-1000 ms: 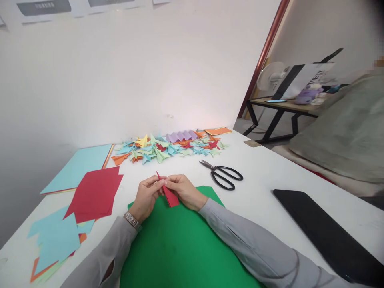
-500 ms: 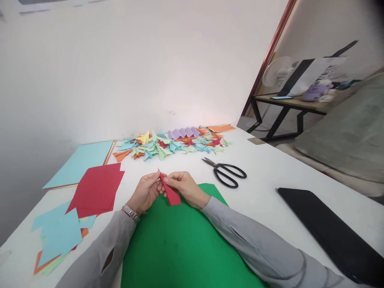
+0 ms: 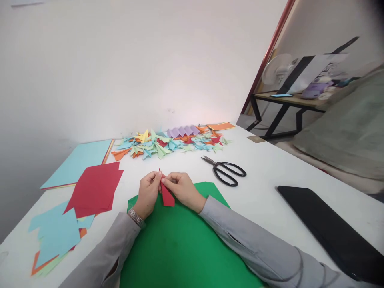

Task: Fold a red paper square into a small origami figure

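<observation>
A narrow piece of folded red paper is pinched between both hands, its pointed tip up and its wider end toward me. My left hand, with a metal watch at the wrist, grips the paper's left side near the tip. From the right, my right hand presses thumb and fingers on the same upper part. Some fingertips are hidden behind the paper. Both hands are over the far edge of a large green sheet. Beyond them lies a pile of folded paper planes in several colours.
Black-handled scissors lie right of the hands. Red sheets, a light blue stack and blue cut pieces lie on the left. A black flat object rests at right. Orange paper sits by the wall.
My left hand has turned and closed in toward the right hand, its thumb now on the paper near the tip. The red paper has swung more upright, its wide end shifting left.
</observation>
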### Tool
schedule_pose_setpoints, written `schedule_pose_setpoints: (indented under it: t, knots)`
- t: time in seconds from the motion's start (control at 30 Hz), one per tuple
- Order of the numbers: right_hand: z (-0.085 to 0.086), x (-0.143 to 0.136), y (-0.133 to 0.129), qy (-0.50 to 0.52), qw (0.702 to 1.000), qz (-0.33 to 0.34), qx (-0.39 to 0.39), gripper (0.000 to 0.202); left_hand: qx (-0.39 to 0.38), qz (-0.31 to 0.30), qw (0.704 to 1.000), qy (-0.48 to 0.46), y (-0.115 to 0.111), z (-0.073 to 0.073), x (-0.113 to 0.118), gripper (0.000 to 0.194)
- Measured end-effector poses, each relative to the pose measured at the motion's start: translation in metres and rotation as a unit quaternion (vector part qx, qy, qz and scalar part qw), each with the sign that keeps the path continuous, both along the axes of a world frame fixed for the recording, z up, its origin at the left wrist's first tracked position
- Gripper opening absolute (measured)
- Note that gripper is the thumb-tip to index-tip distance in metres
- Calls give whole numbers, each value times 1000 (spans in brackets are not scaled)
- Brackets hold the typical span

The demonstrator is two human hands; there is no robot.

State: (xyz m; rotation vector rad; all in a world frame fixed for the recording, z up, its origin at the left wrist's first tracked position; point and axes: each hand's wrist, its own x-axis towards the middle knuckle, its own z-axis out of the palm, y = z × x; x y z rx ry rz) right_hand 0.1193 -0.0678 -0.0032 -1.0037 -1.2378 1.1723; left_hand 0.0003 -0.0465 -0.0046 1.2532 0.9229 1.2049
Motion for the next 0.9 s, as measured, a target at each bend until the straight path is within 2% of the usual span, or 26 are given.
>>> schedule_pose_setpoints:
  t: [0.1, 0.23, 0.37, 0.6, 0.9]
  knots:
    - [0, -2, -1, 11, 1000, -7, -13, 30, 7, 5, 1000, 11, -1, 2, 0, 41]
    - [-2, -2, -1, 60, 997, 0, -39, 32, -65, -60, 993, -82, -3, 7, 1, 38]
    - [-2, -1, -1, 74, 996, -8, -41, 33, -100, -68, 983, -135, -5, 9, 3, 30]
    - [1, 1, -3, 140, 986, 39, -82, 29, -131, -75, 975, -164, -4, 9, 1, 30]
    - [2, 2, -3, 153, 984, 43, -87, 29, -139, -91, 973, -163, -2, 8, 0, 29]
